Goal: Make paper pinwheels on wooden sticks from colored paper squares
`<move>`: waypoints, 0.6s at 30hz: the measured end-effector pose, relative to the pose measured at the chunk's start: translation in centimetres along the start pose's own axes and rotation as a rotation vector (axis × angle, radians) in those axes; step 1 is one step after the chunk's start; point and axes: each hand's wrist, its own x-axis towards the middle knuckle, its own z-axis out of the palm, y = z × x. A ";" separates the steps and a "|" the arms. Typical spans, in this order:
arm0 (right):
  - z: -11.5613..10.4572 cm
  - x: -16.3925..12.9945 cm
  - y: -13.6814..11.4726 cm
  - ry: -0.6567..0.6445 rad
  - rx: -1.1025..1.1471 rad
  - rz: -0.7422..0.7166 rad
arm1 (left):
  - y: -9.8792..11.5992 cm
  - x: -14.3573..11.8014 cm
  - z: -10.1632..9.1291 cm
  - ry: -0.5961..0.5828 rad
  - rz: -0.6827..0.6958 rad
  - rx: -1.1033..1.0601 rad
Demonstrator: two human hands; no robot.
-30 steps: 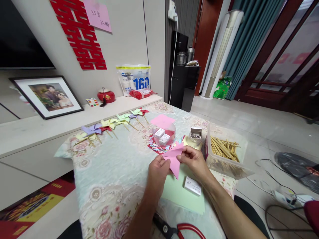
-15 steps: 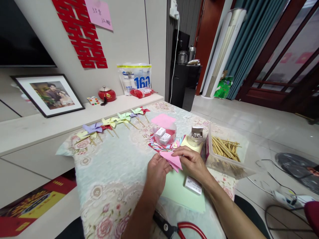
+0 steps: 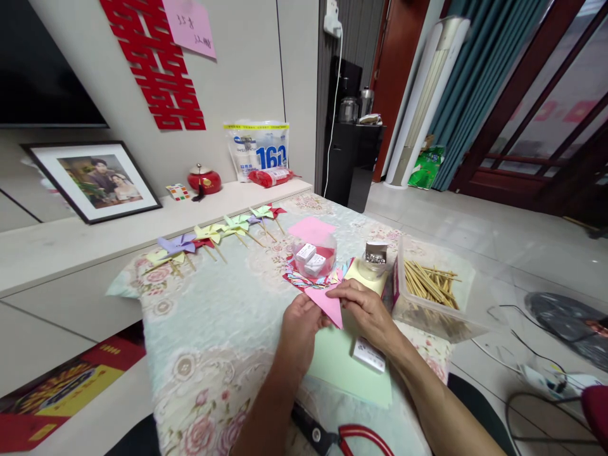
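Between my two hands is a piece of pink paper (image 3: 329,306), folded into a triangle. My left hand (image 3: 300,324) pinches its left side, thumb and fingers closed on it. At the upper right edge, the fingers of my right hand (image 3: 365,306) press on the same paper. Beneath my hands lie green paper sheets (image 3: 349,373), with a small white box (image 3: 369,354) resting on them. Just beyond the folded paper, a clear round tub (image 3: 314,256) holds small white boxes and stands among coloured paper scraps (image 3: 304,278).
Red-handled scissors (image 3: 327,434) lie at the near edge. On the right stand a plastic bin (image 3: 427,310) of thin sticks and an open box of pins (image 3: 375,253) on a clear container. Several paper pinwheels (image 3: 209,234) line the far left edge; a pink sheet (image 3: 311,227) lies behind the tub.
The pink paper's layers, spread apart at the lower right before, now lie together as one flatter triangle. Both hands have barely shifted.
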 end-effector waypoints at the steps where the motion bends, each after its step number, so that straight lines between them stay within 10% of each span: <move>1: 0.0 0.0 0.0 -0.002 0.001 0.000 | 0.1 -0.1 0.0 -0.008 -0.008 -0.012; 18: 0.3 0.1 0.0 0.081 0.210 0.261 | -0.7 0.5 -0.6 0.069 0.062 0.085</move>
